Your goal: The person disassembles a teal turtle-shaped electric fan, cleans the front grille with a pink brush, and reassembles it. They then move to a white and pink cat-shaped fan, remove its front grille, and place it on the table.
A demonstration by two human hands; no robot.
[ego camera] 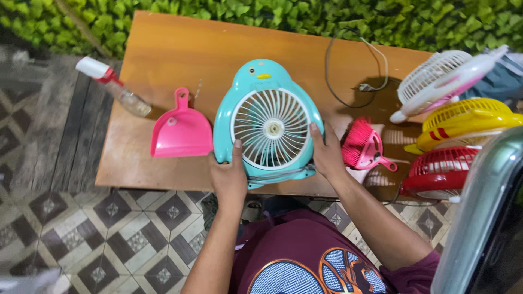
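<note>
A turquoise penguin-shaped fan (pixel 268 117) with a white grille lies face up on the wooden table (pixel 180 49), near its front edge. My left hand (pixel 229 174) grips the fan's lower left rim, thumb on the grille edge. My right hand (pixel 327 152) holds its lower right side, thumb up along the rim. A pink dustpan (pixel 181 130) lies just left of the fan. A small pink brush (pixel 362 146) lies just right of my right hand.
A spray bottle (pixel 113 86) with a white and red head overhangs the table's left edge. A grey cable (pixel 354 71) loops at the back. White-pink (pixel 441 81), yellow (pixel 463 122) and red (pixel 438 171) fans crowd the right end. Hedge behind, patterned tile floor below.
</note>
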